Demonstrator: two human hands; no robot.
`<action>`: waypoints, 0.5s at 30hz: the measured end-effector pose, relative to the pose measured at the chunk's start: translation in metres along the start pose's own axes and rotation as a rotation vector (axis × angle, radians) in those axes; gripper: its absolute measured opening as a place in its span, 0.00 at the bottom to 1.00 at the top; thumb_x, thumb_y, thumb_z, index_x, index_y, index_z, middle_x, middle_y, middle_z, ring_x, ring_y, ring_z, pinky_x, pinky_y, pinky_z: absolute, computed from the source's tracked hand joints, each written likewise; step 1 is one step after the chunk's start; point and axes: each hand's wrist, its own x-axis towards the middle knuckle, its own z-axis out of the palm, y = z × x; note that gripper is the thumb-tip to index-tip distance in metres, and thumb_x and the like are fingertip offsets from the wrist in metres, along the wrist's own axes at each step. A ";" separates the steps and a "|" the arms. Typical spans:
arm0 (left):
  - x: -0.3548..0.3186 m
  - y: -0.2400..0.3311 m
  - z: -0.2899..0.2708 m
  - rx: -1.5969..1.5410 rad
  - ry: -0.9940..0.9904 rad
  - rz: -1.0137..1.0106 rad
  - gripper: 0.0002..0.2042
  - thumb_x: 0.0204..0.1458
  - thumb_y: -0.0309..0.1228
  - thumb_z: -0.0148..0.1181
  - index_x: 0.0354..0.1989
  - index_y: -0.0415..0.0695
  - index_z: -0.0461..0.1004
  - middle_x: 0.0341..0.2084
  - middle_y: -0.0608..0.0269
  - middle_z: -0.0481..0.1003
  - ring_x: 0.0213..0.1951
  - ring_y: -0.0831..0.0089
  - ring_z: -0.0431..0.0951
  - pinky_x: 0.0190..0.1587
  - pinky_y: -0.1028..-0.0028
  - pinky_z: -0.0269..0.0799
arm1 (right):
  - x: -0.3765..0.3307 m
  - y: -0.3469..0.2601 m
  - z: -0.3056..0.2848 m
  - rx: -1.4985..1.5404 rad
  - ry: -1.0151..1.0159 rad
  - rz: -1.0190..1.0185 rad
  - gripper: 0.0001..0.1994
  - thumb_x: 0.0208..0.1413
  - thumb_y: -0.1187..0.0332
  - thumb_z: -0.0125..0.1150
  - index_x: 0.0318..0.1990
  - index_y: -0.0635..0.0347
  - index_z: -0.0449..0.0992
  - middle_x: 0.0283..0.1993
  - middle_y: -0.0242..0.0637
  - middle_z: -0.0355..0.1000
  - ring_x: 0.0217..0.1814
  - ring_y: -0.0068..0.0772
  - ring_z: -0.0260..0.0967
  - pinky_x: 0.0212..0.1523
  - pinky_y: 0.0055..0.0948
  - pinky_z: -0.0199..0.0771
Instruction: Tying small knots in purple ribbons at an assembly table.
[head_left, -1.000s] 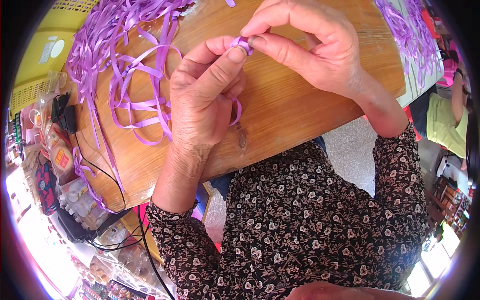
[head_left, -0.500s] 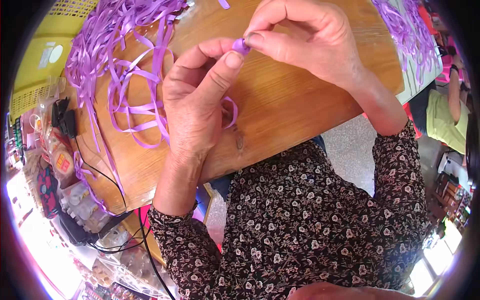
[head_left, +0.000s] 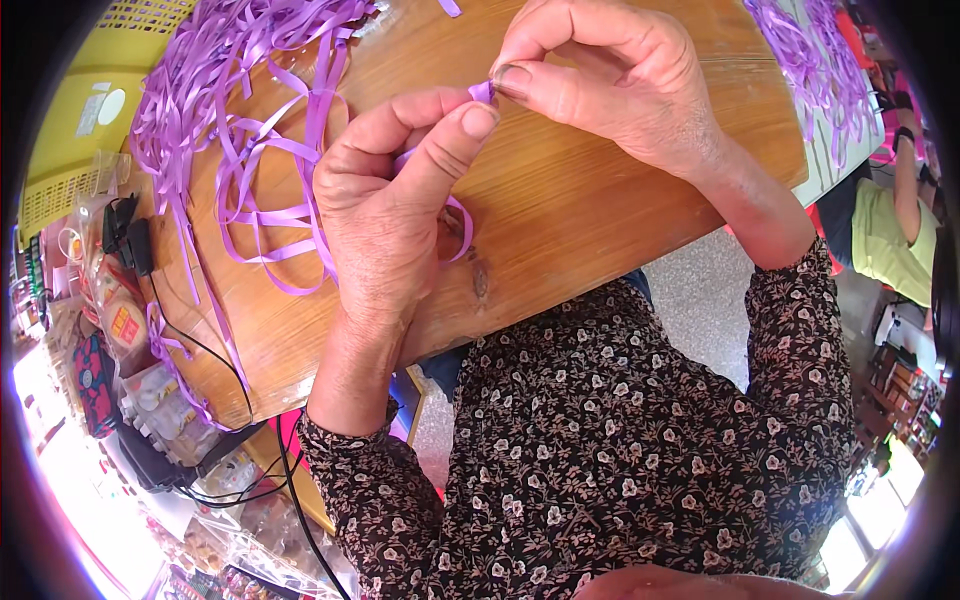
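purple ribbon (head_left: 481, 92) is above the table (head_left: 580, 215), the left hand (head_left: 385, 205) pinching it thumb to finger, the right hand (head_left: 640, 95) nipping its edge, and could slip if either grip slackens.

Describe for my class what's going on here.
A person's left hand pinches a looped purple ribbon above a wooden table. The right hand meets it at the fingertips, though its grip is too small to make out. More purple ribbons lie tangled on the left, near a yellow basket.
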 end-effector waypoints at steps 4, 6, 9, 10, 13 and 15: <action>0.001 0.001 -0.002 -0.124 -0.045 -0.047 0.06 0.51 0.22 0.60 0.38 0.39 0.76 0.25 0.73 0.75 0.20 0.92 0.60 0.20 0.89 0.50 | -0.001 -0.001 -0.001 -0.009 0.017 0.028 0.03 0.50 0.76 0.60 0.33 0.63 0.76 0.31 0.31 0.73 0.36 0.18 0.70 0.38 0.17 0.67; 0.001 -0.001 -0.001 -0.103 -0.031 -0.039 0.06 0.52 0.22 0.59 0.38 0.39 0.76 0.24 0.74 0.74 0.18 0.93 0.57 0.19 0.88 0.47 | -0.003 0.001 0.000 0.093 0.043 0.071 0.03 0.51 0.77 0.60 0.33 0.63 0.76 0.32 0.32 0.73 0.36 0.19 0.70 0.38 0.18 0.67; 0.002 -0.002 -0.002 -0.070 -0.004 -0.036 0.05 0.52 0.23 0.59 0.37 0.39 0.76 0.22 0.76 0.71 0.17 0.93 0.55 0.18 0.88 0.45 | -0.002 -0.002 -0.003 -0.072 -0.016 0.039 0.04 0.51 0.77 0.60 0.36 0.63 0.76 0.34 0.34 0.73 0.38 0.21 0.70 0.39 0.18 0.67; 0.002 -0.002 -0.002 -0.059 0.008 -0.042 0.05 0.52 0.23 0.58 0.37 0.38 0.76 0.21 0.77 0.70 0.17 0.93 0.55 0.18 0.88 0.45 | -0.001 -0.002 -0.004 -0.072 -0.014 0.039 0.04 0.51 0.77 0.60 0.36 0.63 0.76 0.34 0.34 0.73 0.38 0.21 0.70 0.39 0.18 0.67; 0.002 -0.002 -0.002 -0.036 0.021 -0.034 0.05 0.53 0.23 0.59 0.36 0.38 0.76 0.21 0.78 0.69 0.16 0.93 0.54 0.17 0.87 0.44 | 0.008 -0.010 -0.005 -0.006 0.070 0.028 0.09 0.50 0.76 0.63 0.40 0.62 0.76 0.37 0.35 0.73 0.39 0.25 0.71 0.39 0.19 0.68; 0.001 -0.003 -0.006 -0.020 0.020 -0.045 0.05 0.53 0.23 0.59 0.37 0.38 0.76 0.22 0.77 0.70 0.18 0.93 0.57 0.19 0.88 0.47 | 0.018 -0.038 -0.007 -0.161 0.054 0.339 0.15 0.48 0.74 0.66 0.44 0.62 0.76 0.37 0.36 0.72 0.40 0.30 0.70 0.39 0.25 0.69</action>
